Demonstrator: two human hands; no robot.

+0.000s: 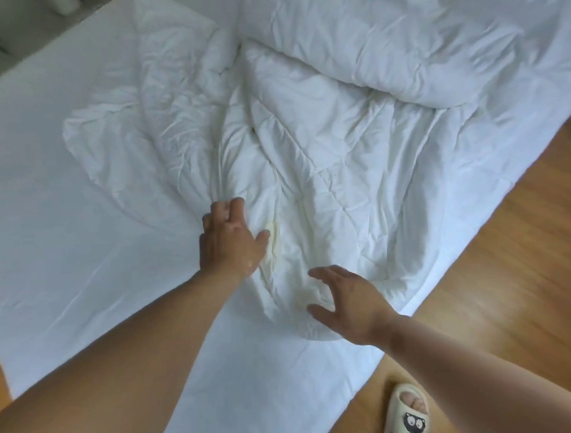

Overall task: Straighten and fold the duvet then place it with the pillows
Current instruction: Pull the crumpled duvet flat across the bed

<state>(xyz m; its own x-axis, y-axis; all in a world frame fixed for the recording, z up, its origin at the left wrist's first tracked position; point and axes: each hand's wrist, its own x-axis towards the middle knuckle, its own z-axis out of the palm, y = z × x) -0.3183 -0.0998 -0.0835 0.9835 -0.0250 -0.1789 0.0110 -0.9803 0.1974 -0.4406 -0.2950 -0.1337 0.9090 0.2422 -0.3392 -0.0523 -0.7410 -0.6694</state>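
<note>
Left hand [230, 242], right hand [348, 304] at duvet [310, 140]

Home bedroom: bed [64, 209] w/ white sheet, wood floor [507, 239], slipper [407, 414].

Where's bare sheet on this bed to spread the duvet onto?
Bare sheet lies left of the crumpled duvet, out to the bed's left edge, and in a strip at the near end, in front of the duvet. The centre and far right are crowded with bunched duvet, up to the bed's right edge.

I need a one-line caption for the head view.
Left hand and right hand reach for the near end of a crumpled white quilted duvet on a white-sheeted bed.
</note>
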